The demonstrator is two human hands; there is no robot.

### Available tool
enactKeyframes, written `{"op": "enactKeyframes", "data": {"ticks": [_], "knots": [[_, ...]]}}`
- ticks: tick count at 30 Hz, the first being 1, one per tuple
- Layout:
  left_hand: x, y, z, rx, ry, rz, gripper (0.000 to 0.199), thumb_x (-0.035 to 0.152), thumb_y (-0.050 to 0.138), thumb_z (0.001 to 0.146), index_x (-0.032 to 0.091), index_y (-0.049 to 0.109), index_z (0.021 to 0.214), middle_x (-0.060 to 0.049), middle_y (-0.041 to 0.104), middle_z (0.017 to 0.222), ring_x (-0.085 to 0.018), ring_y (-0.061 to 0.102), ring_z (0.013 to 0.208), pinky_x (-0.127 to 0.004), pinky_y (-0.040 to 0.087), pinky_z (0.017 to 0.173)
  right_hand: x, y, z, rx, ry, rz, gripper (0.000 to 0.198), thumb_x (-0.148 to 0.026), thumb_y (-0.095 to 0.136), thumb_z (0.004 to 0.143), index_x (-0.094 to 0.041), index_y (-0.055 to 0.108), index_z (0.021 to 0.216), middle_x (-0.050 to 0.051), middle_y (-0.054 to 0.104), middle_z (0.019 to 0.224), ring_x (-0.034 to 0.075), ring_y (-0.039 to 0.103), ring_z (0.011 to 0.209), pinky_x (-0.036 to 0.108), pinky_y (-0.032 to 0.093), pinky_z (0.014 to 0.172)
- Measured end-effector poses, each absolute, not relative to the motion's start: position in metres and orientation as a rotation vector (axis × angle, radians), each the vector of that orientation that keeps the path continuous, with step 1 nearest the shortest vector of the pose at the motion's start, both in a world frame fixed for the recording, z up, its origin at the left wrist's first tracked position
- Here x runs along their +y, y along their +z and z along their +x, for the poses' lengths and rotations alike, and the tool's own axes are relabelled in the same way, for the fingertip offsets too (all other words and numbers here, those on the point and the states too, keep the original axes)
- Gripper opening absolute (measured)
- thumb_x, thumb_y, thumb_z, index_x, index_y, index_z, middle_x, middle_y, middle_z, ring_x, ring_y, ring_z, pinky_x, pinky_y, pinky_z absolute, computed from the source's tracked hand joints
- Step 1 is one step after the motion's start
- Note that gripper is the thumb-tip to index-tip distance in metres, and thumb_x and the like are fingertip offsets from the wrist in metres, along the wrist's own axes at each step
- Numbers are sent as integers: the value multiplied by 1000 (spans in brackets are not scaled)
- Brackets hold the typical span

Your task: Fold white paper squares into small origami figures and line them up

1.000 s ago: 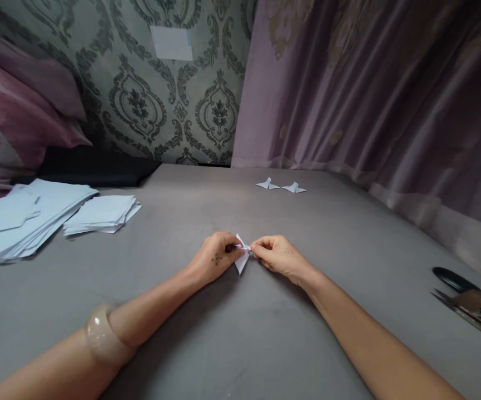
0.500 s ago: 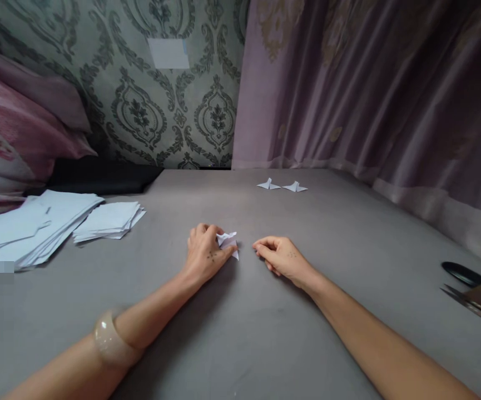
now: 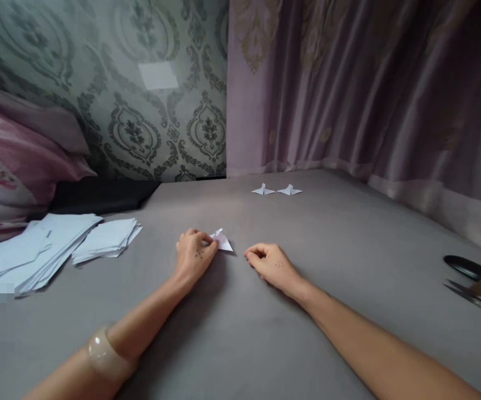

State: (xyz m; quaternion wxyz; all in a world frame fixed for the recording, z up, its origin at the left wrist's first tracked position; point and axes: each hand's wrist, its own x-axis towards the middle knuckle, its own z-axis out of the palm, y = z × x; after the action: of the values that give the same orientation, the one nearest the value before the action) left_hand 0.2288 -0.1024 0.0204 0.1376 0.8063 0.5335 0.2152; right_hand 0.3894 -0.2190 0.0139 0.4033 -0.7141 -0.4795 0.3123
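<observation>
Between the thumb and fingers of my left hand is a small folded white paper figure, its pointed end sticking out to the right. The fingers cover its left part. Just right of the paper, my right hand hovers low over the grey surface with thumb and fingertips pressed together. Nothing shows between those fingertips, and it stands apart from the paper. Farther back sit two finished-looking folded paper birds side by side, wings spread.
At the left lie a stack of large white sheets and a pile of smaller squares. A black folded item and pink bedding are behind them. Scissors lie at the right edge, beside a curtain.
The paper figure has turned in my left hand, so its point now faces lower right. The right hand stays pinched nearby. The camera view has tilted and shifted slightly.
</observation>
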Motion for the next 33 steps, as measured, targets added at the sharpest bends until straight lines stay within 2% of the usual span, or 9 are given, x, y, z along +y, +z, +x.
{"op": "enactKeyframes", "data": {"ticks": [4, 8, 15, 22, 33], "knots": [[-60, 35, 256, 1694, 626, 2339, 25, 35, 57, 76, 20, 75, 86, -11, 67, 99, -29, 58, 98, -36, 43, 82, -217, 12, 389, -1231, 717, -1790, 22, -26, 53, 79, -15, 72, 84, 4, 69, 72, 11, 55, 56, 21, 39, 55], [-24, 44, 306, 1805, 650, 2305, 27, 30, 54, 76, 20, 75, 91, -13, 69, 100, -32, 57, 103, -38, 42, 82, -214, 9, 389, -1220, 716, -1783, 22, -24, 53, 78, -16, 73, 81, 4, 72, 73, 13, 59, 62, 22, 41, 58], [4, 36, 379, 1868, 684, 2295, 29, 24, 52, 77, 11, 71, 95, -19, 66, 107, -34, 54, 107, -40, 40, 85, -212, 6, 388, -1228, 662, -1802, 23, -21, 52, 77, -17, 74, 80, 5, 73, 75, 15, 64, 67, 23, 42, 61], [23, 24, 403, 1950, 677, 2293, 33, 21, 50, 78, 8, 67, 102, -21, 64, 111, -33, 53, 109, -40, 39, 85, -213, 8, 387, -1222, 626, -1802, 24, -19, 51, 77, -19, 75, 81, 5, 75, 80, 16, 67, 75, 23, 45, 68], [30, 13, 421, 1911, 616, 2342, 33, 24, 50, 77, 11, 67, 102, -20, 65, 112, -33, 54, 109, -40, 39, 85, -214, 8, 386, -1215, 627, -1810, 25, -18, 52, 75, -21, 75, 83, 4, 75, 80, 16, 68, 74, 22, 45, 65]]}}
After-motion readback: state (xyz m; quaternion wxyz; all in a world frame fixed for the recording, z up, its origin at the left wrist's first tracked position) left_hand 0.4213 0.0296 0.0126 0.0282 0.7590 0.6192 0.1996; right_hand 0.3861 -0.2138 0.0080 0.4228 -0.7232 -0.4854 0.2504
